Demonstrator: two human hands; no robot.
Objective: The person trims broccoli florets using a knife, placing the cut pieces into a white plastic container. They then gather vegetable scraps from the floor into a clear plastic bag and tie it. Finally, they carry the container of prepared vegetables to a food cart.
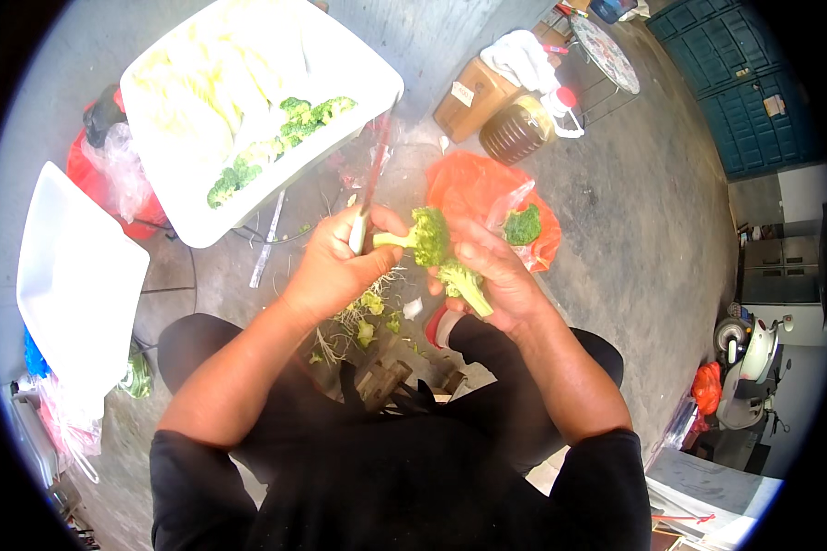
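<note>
My left hand [344,258] grips the pale handle of a knife [374,172], its blade pointing away from me. Between the same hand's thumb and fingers is the stem of a broccoli floret [427,237]. A second, paler broccoli piece [465,286] rests in my right hand [499,275], its stem angled down toward me. The two pieces meet or overlap between the hands. Beyond the right hand, a red plastic bag [468,182] lies on the floor with a dark green broccoli head [522,226] in its opening. Broccoli florets [303,122] line the near side of a white tub [303,172].
Pale leafy vegetables [207,76], overexposed, fill much of the tub. Another white container [76,275] stands at the left. Trimmings [358,317] litter the concrete floor between my legs. A brown jug [517,131] with a red cap and a cardboard box [475,96] stand beyond the bag.
</note>
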